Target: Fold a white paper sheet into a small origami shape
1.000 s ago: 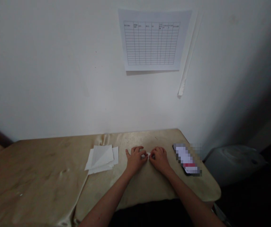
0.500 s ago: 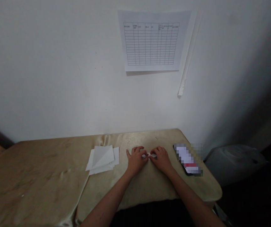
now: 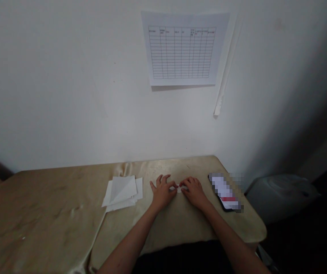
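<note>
A small white paper piece [image 3: 179,189] lies on the desk [image 3: 186,224] between two facing hands – neither clearly nearer.

The left hand [image 3: 163,193] meets the paper from its left side and the right hand [image 3: 193,192] from its right, each with thumb and index finger curled towards each other at the paper; whether they pinch it or merely press it, I cannot tell. The left hand's other fingers spread away from the desk's near edge, and the right's lie closer together. White shows inside both finger loops, so the long axis seems to run crosswise, hand to hand – though most of the outline is hidden. A stack of white sheets [image 3: 123,190] lies beyond the left hand.
</note>
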`<action>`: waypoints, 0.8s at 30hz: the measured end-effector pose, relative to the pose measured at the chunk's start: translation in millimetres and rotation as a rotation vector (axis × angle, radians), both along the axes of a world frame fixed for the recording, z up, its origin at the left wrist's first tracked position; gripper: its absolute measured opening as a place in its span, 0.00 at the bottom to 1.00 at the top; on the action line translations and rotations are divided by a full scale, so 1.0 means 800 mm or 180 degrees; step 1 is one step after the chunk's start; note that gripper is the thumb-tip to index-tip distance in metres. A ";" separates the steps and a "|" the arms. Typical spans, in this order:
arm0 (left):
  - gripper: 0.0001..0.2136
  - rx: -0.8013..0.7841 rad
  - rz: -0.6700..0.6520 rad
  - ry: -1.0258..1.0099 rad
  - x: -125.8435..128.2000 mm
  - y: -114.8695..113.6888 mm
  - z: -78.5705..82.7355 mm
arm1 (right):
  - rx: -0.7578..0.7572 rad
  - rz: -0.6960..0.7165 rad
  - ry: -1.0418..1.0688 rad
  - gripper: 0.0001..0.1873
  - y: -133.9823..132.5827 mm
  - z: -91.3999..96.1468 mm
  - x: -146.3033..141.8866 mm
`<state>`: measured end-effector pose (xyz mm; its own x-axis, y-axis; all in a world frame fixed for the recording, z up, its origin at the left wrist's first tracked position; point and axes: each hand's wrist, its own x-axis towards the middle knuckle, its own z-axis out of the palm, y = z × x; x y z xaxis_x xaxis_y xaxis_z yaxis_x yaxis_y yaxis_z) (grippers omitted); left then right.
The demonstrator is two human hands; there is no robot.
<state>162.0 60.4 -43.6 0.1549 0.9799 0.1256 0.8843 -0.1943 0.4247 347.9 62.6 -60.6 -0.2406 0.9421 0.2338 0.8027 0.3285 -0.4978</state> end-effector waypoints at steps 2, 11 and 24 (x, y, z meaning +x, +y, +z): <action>0.09 -0.0078 -0.0006 0.0024 -0.002 0.003 -0.001 | -0.0041 0.0062 -0.0014 0.12 0.001 0.000 0.002; 0.13 -0.0352 -0.0144 0.0061 -0.012 0.016 -0.002 | -0.0213 0.0336 -0.0057 0.17 0.010 -0.005 0.014; 0.11 -0.0147 -0.0182 -0.0017 -0.013 0.006 0.001 | -0.0037 0.0111 0.0300 0.10 0.005 -0.002 0.011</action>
